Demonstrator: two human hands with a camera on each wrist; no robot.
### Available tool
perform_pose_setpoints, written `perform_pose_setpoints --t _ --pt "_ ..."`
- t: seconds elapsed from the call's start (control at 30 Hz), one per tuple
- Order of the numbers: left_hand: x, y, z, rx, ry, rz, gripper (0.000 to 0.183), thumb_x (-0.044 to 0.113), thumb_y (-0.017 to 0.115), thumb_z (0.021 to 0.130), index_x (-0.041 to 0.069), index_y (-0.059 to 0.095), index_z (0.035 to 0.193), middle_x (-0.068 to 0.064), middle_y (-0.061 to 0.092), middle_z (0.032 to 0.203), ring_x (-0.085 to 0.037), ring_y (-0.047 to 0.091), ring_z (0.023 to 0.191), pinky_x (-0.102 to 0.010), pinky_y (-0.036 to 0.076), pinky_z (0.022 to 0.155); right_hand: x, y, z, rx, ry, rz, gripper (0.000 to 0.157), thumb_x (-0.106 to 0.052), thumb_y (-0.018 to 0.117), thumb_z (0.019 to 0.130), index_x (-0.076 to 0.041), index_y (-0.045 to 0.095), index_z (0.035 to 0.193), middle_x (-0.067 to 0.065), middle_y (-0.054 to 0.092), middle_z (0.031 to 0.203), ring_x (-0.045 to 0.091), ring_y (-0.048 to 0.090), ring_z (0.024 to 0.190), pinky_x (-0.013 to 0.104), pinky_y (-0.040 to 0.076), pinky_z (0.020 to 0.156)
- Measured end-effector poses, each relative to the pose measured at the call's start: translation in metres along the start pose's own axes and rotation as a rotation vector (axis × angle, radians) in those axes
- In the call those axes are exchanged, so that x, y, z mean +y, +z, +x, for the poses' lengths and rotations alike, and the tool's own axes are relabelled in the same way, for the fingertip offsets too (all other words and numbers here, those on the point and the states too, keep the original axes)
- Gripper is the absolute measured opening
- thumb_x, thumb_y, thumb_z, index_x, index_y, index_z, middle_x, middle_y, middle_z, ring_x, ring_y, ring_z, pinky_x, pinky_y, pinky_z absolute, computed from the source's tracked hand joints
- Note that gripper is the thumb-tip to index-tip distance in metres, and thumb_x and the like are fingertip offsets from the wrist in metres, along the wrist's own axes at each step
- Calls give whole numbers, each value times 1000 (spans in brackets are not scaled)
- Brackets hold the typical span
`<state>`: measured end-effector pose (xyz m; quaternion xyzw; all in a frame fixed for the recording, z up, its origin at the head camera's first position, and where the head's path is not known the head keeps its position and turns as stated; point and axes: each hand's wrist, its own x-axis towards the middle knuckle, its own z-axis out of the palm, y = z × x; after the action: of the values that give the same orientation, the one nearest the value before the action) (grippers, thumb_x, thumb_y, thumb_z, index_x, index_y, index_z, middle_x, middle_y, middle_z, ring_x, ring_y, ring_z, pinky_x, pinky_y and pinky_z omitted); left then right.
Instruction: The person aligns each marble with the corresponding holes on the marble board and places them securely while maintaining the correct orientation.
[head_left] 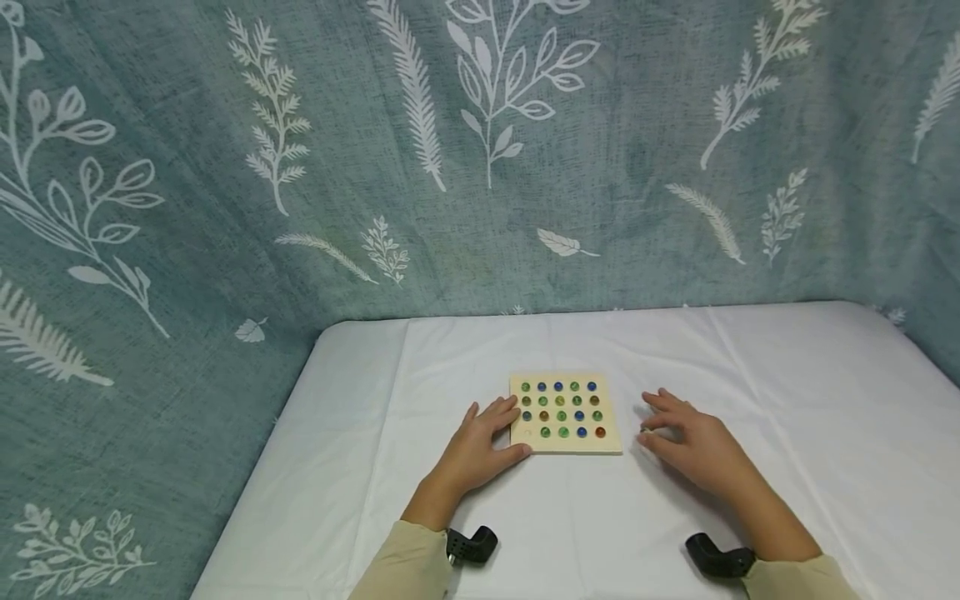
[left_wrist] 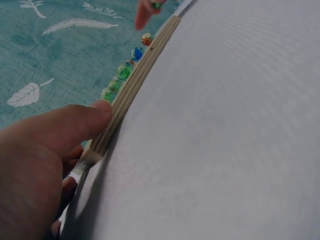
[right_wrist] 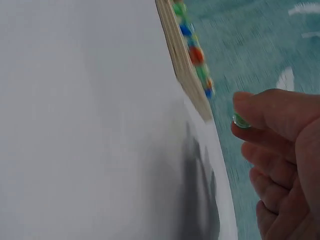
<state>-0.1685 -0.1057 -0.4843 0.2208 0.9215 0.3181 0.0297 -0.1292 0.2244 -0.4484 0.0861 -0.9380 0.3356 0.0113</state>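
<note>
A pale wooden board (head_left: 573, 446) with rows of hollows lies on the table, and glass marbles (head_left: 562, 416) in green, blue, amber and red fill most of them. The hollow at its front left corner (head_left: 528, 432) is bare. My left hand (head_left: 472, 454) grips the board's left side, thumb at the front corner and fingers along the left edge. To the right of the board, my right hand (head_left: 697, 446) hovers over the cloth. Between its thumb and index finger it pinches a green marble (right_wrist: 242, 120), partly hidden by the thumb; the other fingers are loosely bent.
A white cloth (head_left: 360, 467) covers the table, with light creases running front to back. Behind and to the left hangs a green curtain (head_left: 330, 125) with white leaf prints. Black wrist cameras (head_left: 472, 546) are strapped at both sleeves.
</note>
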Motion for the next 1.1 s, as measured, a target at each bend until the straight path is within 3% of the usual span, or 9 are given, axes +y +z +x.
perform_pose_setpoints --t 0.23,0.57,0.77,0.9,1.1 --pt "1 0 0 1 7 2 67 48 70 88 15 53 144 10 39 156 -11 31 147 -41 10 127 -31 33 22 6 -128 60 15 -21 75 87 -12 76 99 13 51 147 39 36 143 62 31 115" --pt "0 -2 0 -2 23 36 67 50 68 89 16 53 144 9 39 156 -12 32 147 -45 12 126 -67 68 45 -43 -218 25 21 -23 73 88 -10 76 105 11 50 148 35 35 144 62 34 114" --pt "-2 -1 0 4 51 43 66 51 66 90 14 53 143 7 40 156 -13 33 146 -47 14 126 -84 80 56 -77 -262 -56 23 -26 74 88 -9 77 104 11 50 148 36 33 145 70 31 110" --pt "-3 -2 0 6 65 39 66 51 66 90 13 53 144 6 40 156 -14 33 146 -48 14 126 -90 85 59 -101 -282 -70 21 -24 74 88 -9 77 101 12 49 149 36 32 145 62 29 117" --pt "-3 -3 1 2 63 32 65 48 66 91 13 51 144 6 40 156 -14 32 147 -48 13 126 -93 90 60 -121 -298 -94 20 -26 74 88 -11 77 100 11 48 149 35 31 146 59 29 118"
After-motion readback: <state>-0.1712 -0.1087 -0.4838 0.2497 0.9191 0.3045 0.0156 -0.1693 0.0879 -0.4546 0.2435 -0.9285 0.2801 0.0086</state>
